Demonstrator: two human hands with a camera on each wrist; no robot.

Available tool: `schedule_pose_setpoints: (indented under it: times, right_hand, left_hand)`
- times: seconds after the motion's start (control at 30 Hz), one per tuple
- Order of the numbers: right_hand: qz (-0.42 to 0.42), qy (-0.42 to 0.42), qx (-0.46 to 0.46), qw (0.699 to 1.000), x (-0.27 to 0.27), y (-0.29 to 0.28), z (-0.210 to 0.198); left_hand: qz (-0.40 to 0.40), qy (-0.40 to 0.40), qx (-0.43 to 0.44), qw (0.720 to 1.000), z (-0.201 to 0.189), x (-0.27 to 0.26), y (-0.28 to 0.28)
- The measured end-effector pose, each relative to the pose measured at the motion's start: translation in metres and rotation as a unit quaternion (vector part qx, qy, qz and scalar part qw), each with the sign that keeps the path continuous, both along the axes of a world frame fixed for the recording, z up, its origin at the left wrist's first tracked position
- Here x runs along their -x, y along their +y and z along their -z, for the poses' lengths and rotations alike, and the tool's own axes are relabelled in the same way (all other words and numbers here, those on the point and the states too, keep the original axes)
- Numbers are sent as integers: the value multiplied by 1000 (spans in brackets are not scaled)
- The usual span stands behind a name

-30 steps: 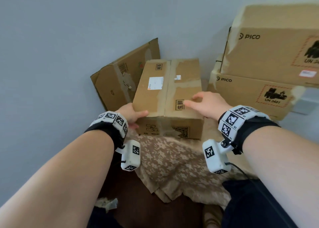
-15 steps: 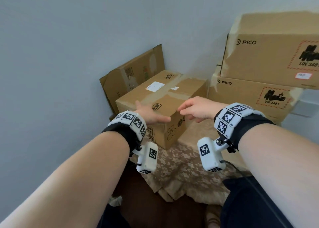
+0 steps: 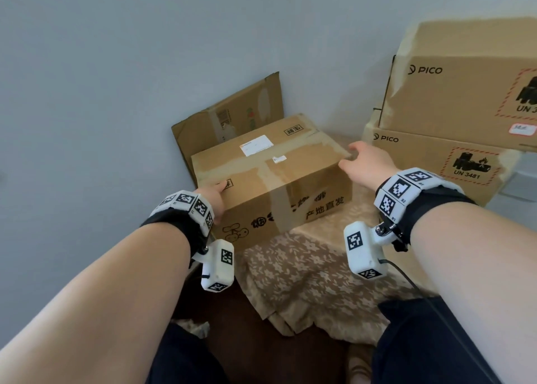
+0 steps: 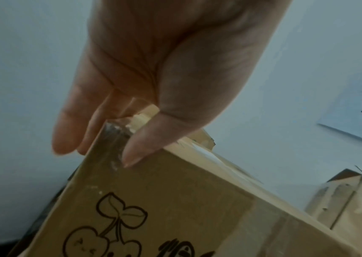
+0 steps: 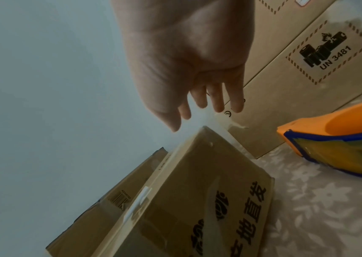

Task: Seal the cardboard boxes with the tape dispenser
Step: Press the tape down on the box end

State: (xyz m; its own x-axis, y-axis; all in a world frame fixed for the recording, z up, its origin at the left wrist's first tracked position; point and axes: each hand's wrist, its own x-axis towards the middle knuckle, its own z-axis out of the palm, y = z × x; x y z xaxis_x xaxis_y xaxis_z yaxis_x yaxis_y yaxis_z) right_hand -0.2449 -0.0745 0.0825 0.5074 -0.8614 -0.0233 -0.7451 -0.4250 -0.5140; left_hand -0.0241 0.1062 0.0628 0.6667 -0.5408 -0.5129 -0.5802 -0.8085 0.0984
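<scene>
Head cam: box (image 3: 270, 177) has been swung round since a second ago, long side near now. Left hand (image 3: 213, 196) grip pinches its left corner; right hand (image 3: 367, 165) hangs loose, fingers apart, off the right corner. Dispenser (image 5: 338, 140) sits right on the cloth, so taping's probably next.

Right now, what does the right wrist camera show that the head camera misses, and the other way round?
Only the right wrist view shows the orange and blue tape dispenser lying on the floral cloth. Only the head view shows the left hand gripping the box and its white label. Both show that box, the open right hand by its corner, and the PICO boxes.
</scene>
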Motion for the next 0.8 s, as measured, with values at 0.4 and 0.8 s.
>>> schedule_pose_setpoints:
  times: [0.4,0.8]
  right_hand:
    - [20,8,-83,996,-12,-2,21]
    - [83,-19,-59,995,-5,0,17]
  left_hand:
    - [-33,-31,16,999,11,-8,-1]
    - [-54,-65,28,996,9,-12,-8]
